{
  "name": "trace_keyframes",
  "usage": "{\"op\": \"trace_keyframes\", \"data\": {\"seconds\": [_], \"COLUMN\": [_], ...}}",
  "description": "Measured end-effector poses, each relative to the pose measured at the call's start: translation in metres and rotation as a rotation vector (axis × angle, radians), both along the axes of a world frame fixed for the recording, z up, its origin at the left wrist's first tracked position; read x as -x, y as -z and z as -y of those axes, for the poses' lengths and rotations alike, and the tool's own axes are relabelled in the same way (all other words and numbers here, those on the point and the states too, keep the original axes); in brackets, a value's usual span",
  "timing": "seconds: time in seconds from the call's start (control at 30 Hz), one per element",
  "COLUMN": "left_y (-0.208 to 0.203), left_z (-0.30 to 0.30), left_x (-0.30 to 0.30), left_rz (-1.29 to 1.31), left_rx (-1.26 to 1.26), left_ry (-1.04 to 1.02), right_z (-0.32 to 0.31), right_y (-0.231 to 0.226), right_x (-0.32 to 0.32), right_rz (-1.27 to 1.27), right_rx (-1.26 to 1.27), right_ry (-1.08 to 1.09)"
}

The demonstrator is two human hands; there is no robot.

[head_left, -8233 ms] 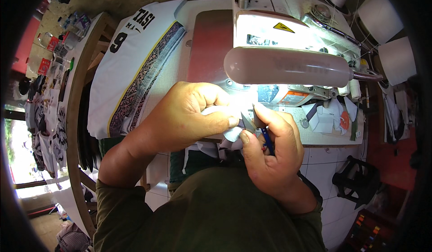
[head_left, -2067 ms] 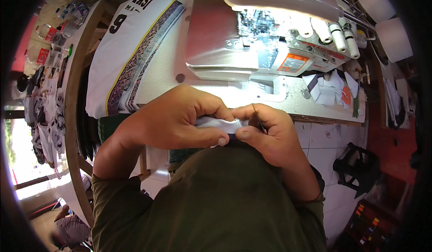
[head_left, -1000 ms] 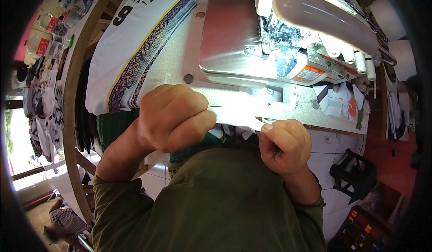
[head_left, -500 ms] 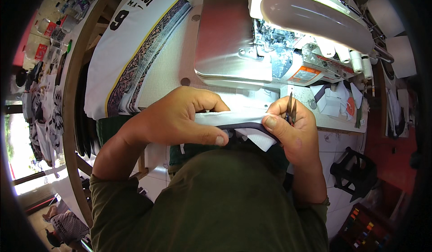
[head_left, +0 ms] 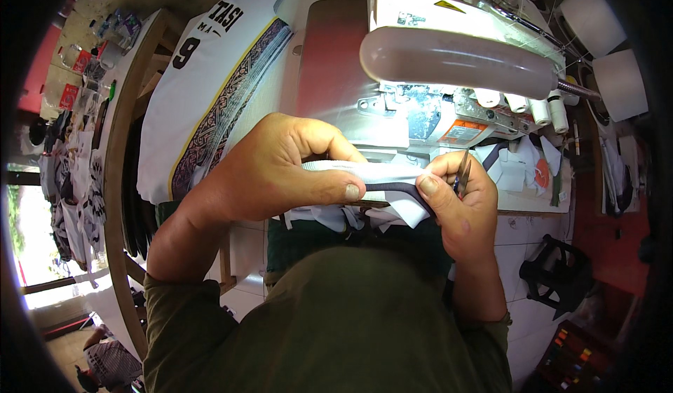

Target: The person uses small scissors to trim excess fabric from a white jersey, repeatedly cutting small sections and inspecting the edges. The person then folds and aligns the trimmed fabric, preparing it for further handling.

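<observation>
A white piece of fabric with a dark edging band [head_left: 384, 187] stretches between my two hands in front of the sewing machine [head_left: 420, 112]. My left hand [head_left: 270, 172] grips its left end, with the thumb lying on the band and the fingers behind. At the other end my right hand [head_left: 459, 207] pinches the fabric between thumb and forefinger. Small dark scissors [head_left: 463, 174] are tucked in the right hand too, blades pointing up; their handles are hidden. A loose white flap hangs below the band near my right thumb.
A white jersey [head_left: 175, 126] with a patterned side stripe lies on the table to the left. White thread cones [head_left: 540, 110] stand behind a lamp arm [head_left: 463, 62]. Fabric scraps [head_left: 515, 168] lie at right. More cloth [head_left: 326, 216] rests at my lap. A black stool [head_left: 554, 274] stands on the floor.
My left thumb has come down onto the dark band, and the fabric is lifted and turned slightly. More cloth shows below my hands. The whole view has shifted a little.
</observation>
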State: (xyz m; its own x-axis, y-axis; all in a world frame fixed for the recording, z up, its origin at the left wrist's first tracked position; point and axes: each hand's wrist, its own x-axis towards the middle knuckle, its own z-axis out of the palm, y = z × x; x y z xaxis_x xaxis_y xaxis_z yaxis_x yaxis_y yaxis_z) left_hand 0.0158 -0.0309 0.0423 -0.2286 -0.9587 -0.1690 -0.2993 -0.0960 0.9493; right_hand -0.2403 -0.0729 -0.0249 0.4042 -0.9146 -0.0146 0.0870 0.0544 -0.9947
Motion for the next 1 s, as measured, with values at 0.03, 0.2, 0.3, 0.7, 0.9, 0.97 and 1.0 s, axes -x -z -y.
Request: {"op": "trace_keyframes", "data": {"seconds": [0.03,0.2,0.3,0.7,0.9,0.97,1.0], "left_y": [0.002,0.023,0.037,0.005,-0.011,-0.011,-0.01], "left_z": [0.002,0.011,0.012,0.007,0.015,0.017,0.018], "left_x": [0.001,-0.004,-0.008,-0.001,0.001,0.004,0.005], "left_rz": [0.038,0.77,0.758,0.071,-0.286,-0.223,-0.245], "left_rx": [0.037,1.238,1.436,0.318,-0.243,-0.214,-0.196], "left_ry": [-0.007,0.013,-0.022,0.113,-0.114,-0.16,-0.166], "right_z": [0.001,0.013,0.015,0.009,0.005,0.002,0.0], "right_y": [0.003,0.02,0.026,0.012,0.002,-0.001,-0.003], "right_x": [-0.001,-0.001,0.005,0.0,-0.011,-0.013,-0.012], "right_rz": [-0.016,-0.262,-0.312,-0.006,-0.135,-0.146,-0.142], "right_rx": [0.025,1.055,1.207,0.327,0.306,0.43,0.491], "right_ry": [0.037,0.252,0.291,0.142,0.142,0.174,0.158]}}
